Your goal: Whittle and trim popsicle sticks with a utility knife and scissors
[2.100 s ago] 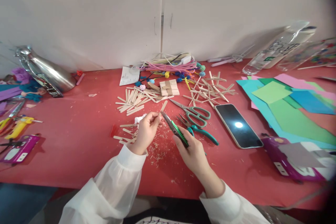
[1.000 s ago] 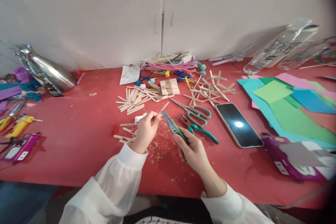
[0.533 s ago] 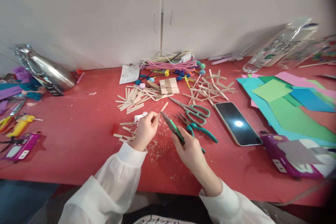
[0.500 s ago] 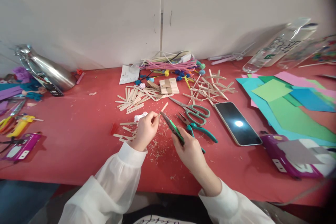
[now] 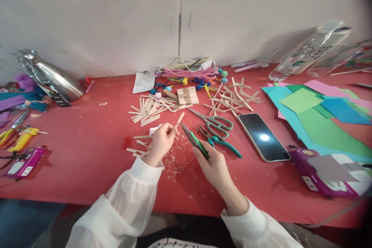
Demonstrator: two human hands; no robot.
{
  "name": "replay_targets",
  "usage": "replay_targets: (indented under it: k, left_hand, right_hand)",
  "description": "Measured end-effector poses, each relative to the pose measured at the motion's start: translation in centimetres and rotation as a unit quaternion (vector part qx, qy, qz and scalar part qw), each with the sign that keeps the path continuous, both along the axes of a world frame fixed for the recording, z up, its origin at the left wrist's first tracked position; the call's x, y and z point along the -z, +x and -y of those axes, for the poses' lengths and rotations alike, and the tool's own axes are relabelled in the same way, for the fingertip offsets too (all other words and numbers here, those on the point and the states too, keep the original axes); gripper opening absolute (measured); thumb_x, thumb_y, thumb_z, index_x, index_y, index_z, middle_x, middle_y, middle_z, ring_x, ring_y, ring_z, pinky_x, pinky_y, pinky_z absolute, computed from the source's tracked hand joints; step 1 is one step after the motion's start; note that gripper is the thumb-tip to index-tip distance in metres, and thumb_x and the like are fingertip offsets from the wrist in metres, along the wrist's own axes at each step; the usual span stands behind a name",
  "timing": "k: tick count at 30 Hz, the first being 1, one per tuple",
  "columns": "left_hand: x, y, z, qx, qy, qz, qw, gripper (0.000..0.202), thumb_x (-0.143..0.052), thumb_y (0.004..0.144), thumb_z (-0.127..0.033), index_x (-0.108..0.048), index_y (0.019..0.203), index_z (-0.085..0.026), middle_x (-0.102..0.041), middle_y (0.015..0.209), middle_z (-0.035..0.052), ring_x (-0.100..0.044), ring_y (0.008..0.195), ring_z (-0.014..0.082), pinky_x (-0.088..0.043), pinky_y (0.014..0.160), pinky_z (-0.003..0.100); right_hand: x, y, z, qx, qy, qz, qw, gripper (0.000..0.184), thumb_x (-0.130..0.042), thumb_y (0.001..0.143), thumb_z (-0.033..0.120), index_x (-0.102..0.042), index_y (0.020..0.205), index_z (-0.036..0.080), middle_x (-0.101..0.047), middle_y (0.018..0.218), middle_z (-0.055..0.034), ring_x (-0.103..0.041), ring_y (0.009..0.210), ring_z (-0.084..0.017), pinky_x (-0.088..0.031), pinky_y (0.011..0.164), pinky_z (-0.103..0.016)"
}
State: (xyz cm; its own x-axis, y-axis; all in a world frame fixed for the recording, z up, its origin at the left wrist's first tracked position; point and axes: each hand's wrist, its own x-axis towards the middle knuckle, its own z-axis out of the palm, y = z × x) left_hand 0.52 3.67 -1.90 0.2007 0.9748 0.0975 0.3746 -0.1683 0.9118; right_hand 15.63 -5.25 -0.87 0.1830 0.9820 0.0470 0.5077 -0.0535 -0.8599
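My left hand (image 5: 162, 142) is closed on a wooden craft stick (image 5: 180, 119), whose rounded end points up and away from the fingers. In my right hand (image 5: 213, 166) a green and black utility knife (image 5: 200, 143) is gripped, its blade angled toward the stick but apart from it. Wood shavings (image 5: 177, 166) lie scattered on the red table below both hands. Beside my left hand are several short sticks (image 5: 141, 137) and a white crumpled piece (image 5: 154, 129). Grey-handled scissors (image 5: 217, 125) and teal-handled pliers (image 5: 228, 147) lie just past my right hand.
Loose craft sticks (image 5: 149, 108), a bundled stack (image 5: 187, 95) and joined stick shapes (image 5: 232, 99) lie ahead. A phone (image 5: 263, 137), coloured paper (image 5: 319, 118) and a purple device (image 5: 316, 174) are rightward. A steel jug (image 5: 56, 77) and yellow glue gun (image 5: 24, 139) are leftward.
The knife has drawn back down and to the right, away from the stick. My left hand has tilted the stick a little more upright.
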Motion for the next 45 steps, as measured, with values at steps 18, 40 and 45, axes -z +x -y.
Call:
replay_targets:
  k: [18,40,45]
  left_hand:
    - [0.34,-0.02,-0.03,0.0,0.044,-0.011,0.999,0.016,-0.046,0.084,-0.029,-0.051,0.072,-0.019,-0.065,0.068,0.0024,-0.064,0.064,0.014,-0.049,0.064,0.025]
    - [-0.1,-0.15,0.22,-0.007,0.071,-0.076,0.995,0.016,-0.045,0.085,-0.029,-0.051,0.074,-0.02,-0.066,0.068,0.0022,-0.064,0.067,0.0153,-0.047,0.063,0.024]
    - [-0.15,-0.13,0.28,-0.008,0.072,-0.077,0.994,0.015,-0.045,0.085,-0.029,-0.051,0.073,-0.02,-0.066,0.069,0.0021,-0.064,0.067,0.0151,-0.047,0.063,0.023]
  right_hand:
    - [-0.25,-0.69,-0.07,-0.008,-0.101,-0.245,0.964,0.03,-0.049,0.078,0.046,-0.051,0.086,0.017,-0.043,0.05,0.008,-0.037,0.03,-0.006,-0.031,0.03,-0.019]
    - [-0.8,-0.46,-0.21,-0.001,-0.126,-0.308,0.943,0.03,-0.054,0.074,0.048,-0.05,0.075,0.018,-0.049,0.056,0.0068,-0.037,0.028,-0.004,-0.03,0.026,-0.018]
    - [-0.69,-0.38,-0.1,-0.001,-0.126,-0.306,0.944,0.03,-0.053,0.075,0.048,-0.051,0.079,0.018,-0.05,0.057,0.0061,-0.038,0.029,-0.004,-0.03,0.027,-0.018]
